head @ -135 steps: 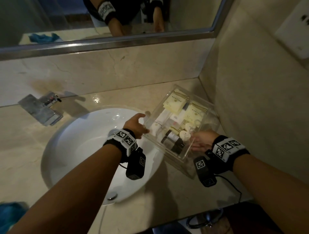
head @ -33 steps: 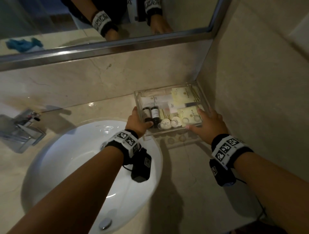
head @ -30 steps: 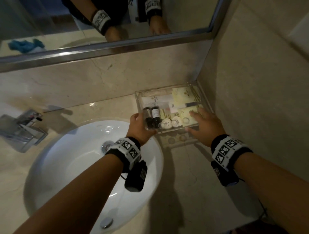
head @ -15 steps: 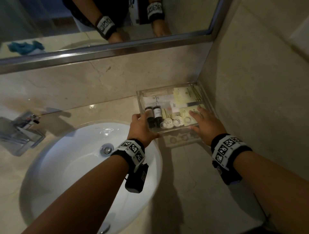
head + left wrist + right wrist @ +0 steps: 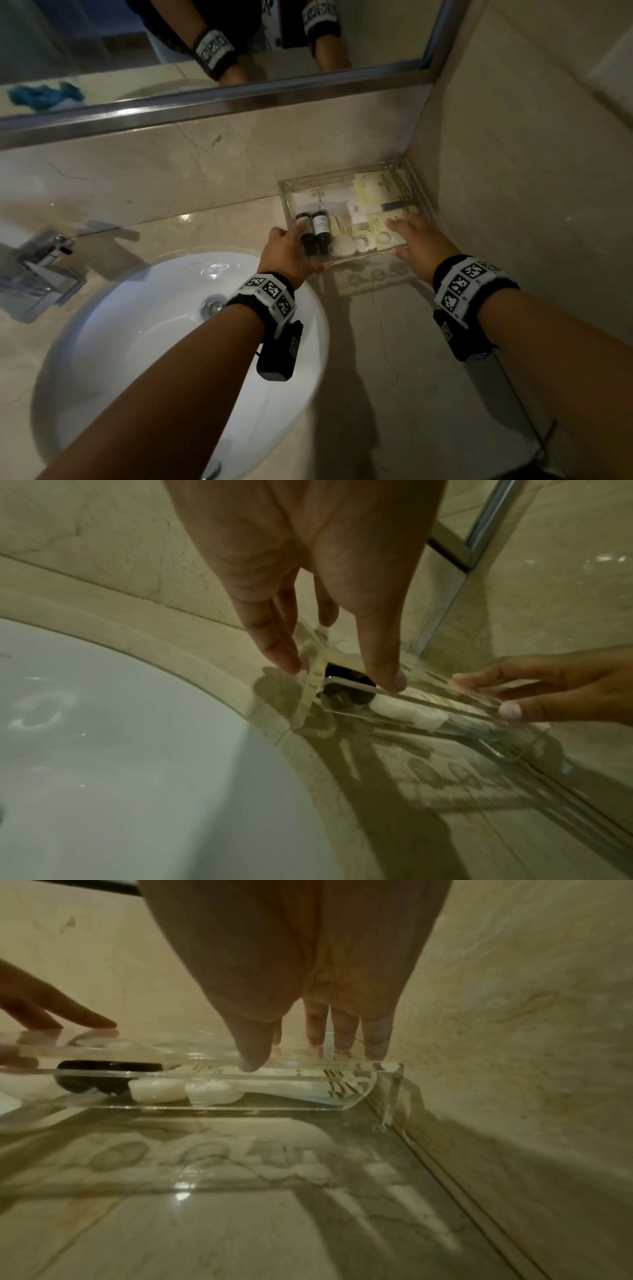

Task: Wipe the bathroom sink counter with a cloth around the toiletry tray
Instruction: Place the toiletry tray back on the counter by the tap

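The toiletry tray (image 5: 287, 192) is a clear acrylic box with rounded corners and thin glossy walls, standing in the back right corner of the counter (image 5: 394, 359), close to the side wall (image 5: 531, 171) and the backsplash (image 5: 171, 164). Inside lie two small dark cylindrical bottles (image 5: 317, 233) with pale labels, round white pieces (image 5: 344, 245) like soap or caps, pale yellow flat sachets (image 5: 378, 186) and a white tube (image 5: 322, 198). The left hand (image 5: 286, 251) holds the tray's near left corner: in the left wrist view its fingers (image 5: 274, 642) lie outside the left wall and the thumb (image 5: 383, 656) comes down on the front rim, pinching the corner between them. The right hand (image 5: 419, 243) rests on the tray's near right part, fingers fairly straight and slightly spread over the top edge, thumb (image 5: 253, 1047) against the front wall; whether it truly grips I cannot tell. The counter is polished beige marble with fine veins, and the tray casts a patterned shadow on it. To the left sits a round white ceramic sink (image 5: 102, 359) with a metal drain (image 5: 213, 305), and a square chrome faucet (image 5: 37, 270) beyond. A steel-framed mirror (image 5: 137, 41) above reflects a crumpled blue cloth (image 5: 44, 96)
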Tool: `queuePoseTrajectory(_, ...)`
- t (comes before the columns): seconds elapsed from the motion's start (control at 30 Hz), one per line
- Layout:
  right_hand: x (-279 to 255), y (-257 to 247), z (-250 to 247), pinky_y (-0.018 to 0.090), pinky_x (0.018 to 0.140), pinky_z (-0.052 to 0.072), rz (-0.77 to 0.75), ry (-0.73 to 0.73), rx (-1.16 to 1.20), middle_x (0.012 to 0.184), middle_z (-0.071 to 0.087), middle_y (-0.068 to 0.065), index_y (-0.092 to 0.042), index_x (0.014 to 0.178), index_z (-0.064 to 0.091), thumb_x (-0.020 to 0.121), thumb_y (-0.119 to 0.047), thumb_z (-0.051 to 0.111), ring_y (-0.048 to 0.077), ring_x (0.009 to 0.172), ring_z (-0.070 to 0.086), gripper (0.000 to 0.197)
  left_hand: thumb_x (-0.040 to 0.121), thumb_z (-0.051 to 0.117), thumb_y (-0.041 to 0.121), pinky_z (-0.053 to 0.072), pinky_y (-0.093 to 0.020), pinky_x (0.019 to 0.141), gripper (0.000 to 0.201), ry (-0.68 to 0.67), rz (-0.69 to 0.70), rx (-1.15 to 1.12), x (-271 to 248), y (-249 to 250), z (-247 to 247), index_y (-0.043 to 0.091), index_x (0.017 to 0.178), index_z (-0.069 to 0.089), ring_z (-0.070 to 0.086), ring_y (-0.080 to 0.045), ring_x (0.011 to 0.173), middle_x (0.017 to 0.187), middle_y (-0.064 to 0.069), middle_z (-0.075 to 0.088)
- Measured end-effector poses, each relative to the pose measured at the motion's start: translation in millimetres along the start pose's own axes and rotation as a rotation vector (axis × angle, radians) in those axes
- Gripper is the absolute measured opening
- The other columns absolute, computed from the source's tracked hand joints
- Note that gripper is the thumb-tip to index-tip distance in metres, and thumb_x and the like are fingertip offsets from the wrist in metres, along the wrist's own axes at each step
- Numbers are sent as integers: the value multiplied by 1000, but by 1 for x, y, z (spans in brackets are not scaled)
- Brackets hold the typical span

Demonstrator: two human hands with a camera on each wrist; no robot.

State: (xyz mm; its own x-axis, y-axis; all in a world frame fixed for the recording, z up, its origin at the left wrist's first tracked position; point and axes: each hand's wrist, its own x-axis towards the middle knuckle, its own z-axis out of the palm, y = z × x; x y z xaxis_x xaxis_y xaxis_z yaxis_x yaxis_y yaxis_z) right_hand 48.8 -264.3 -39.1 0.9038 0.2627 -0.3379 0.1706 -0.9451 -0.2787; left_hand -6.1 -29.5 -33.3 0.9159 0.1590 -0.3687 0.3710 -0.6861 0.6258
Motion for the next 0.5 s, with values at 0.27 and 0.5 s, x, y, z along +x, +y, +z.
queuePoseTrajectory(0.27,9,4,-4,40,118,13,-17,-41,-20,158,4,10,-22,148,22,96,-17,48,27,145,7,58,74,79,32,37,-29,98,87,-35,-3,92,4,5,-7,27,146,31,47,-27,116,122,-9,46)
queuePoseTrajectory(0.5,18,4,-10,39,118,13,-34,-78,-56,157,3,13,-19,148,20,96,-14,47,29,145,6,59,68,84,29,41,-32,99,82,-25,-15,68,11,8,-8,20,139,43,51,-28,119,128,-12,54)
